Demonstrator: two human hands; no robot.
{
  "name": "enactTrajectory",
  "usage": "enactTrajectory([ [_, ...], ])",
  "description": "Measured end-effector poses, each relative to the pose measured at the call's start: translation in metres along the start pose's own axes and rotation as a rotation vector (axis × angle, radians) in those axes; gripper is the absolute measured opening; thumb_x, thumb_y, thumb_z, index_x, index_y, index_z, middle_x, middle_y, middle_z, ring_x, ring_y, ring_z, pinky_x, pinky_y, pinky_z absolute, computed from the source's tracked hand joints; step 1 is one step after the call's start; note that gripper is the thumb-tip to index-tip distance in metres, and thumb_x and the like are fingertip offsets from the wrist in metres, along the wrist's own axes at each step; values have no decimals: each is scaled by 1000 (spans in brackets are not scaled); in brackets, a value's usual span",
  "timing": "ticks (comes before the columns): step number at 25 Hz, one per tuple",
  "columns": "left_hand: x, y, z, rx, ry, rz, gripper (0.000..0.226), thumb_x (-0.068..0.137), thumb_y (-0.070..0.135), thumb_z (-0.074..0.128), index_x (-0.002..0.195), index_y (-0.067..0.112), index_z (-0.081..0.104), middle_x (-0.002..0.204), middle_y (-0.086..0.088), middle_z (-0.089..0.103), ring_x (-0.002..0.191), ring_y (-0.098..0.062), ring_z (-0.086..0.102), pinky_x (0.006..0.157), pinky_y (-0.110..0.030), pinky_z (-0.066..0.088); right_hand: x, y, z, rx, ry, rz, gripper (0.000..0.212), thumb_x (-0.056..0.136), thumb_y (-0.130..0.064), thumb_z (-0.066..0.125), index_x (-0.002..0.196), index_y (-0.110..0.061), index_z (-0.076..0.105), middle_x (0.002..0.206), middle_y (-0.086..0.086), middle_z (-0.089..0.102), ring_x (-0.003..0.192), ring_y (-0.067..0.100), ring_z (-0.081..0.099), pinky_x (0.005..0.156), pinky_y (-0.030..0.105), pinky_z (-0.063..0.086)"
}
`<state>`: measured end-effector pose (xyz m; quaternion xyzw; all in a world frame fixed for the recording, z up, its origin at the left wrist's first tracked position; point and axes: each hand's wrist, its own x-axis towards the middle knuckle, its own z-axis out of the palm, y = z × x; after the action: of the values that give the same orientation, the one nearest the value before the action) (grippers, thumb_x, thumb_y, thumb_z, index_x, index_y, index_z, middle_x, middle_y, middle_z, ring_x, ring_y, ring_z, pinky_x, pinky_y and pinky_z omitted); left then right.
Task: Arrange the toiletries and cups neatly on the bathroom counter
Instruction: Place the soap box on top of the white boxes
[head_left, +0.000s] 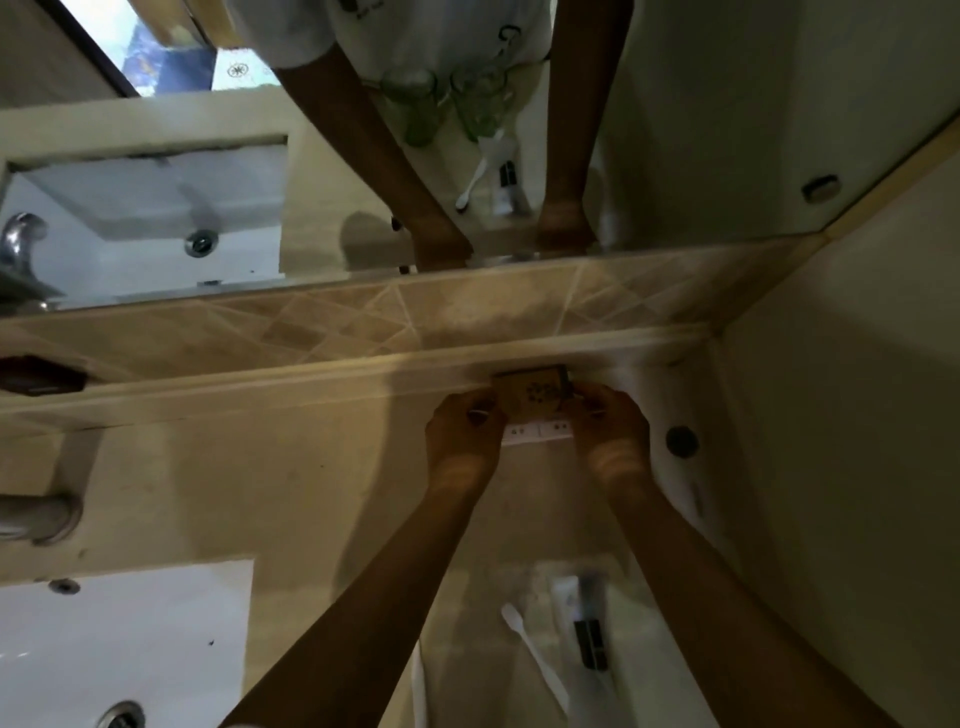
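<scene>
Small brown box (532, 395) clamped between left hand (462, 431) and right hand (613, 431) grip.

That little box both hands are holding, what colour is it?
The box is brown cardboard with a dark printed pattern, seen in the head view.

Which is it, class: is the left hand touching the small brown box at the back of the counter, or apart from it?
Touching. The head view shows the left hand with its fingers against the brown box's left side, no gap visible; the right hand grips the other side.
</scene>
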<state>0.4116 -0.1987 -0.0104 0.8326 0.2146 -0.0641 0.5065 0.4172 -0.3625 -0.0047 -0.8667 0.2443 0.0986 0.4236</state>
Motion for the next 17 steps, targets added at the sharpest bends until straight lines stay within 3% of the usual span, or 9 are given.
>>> enactTrajectory([
  [5, 3, 3, 0, 60, -9, 82, 21, 88, 23, 70, 108, 19, 76, 106, -2, 74, 76, -8, 63, 80, -27, 54, 4, 3, 3, 57, 0, 49, 28, 91, -35, 59, 116, -29, 68, 116, 4, 67, 102, 27, 62, 93, 41, 49],
  [11, 8, 0, 2, 93, -17, 80, 21, 90, 28, 68, 108, 21, 75, 105, 0, 73, 73, -4, 58, 77, -23, 49, 5, 3, 5, 90, -3, 55, 22, 89, -39, 58, 106, -32, 71, 100, -1, 69, 95, 26, 64, 90, 44, 51],
  [14, 5, -1, 2, 72, 14, 84, 19, 91, 23, 65, 108, 20, 73, 105, -2, 72, 76, -7, 59, 78, -26, 51, 4, 6, 4, -8, 35, 34, 29, 91, -34, 58, 117, -26, 68, 112, 4, 66, 100, 26, 62, 89, 37, 50],
  [17, -9, -7, -9, 17, 106, 137, 18, 91, 14, 62, 106, 21, 69, 101, 0, 69, 80, -10, 63, 77, -32, 56, -19, 14, -9, 337, 31, -20, 24, 93, -10, 56, 117, -11, 64, 108, 8, 61, 91, 19, 60, 76, 24, 53],
])
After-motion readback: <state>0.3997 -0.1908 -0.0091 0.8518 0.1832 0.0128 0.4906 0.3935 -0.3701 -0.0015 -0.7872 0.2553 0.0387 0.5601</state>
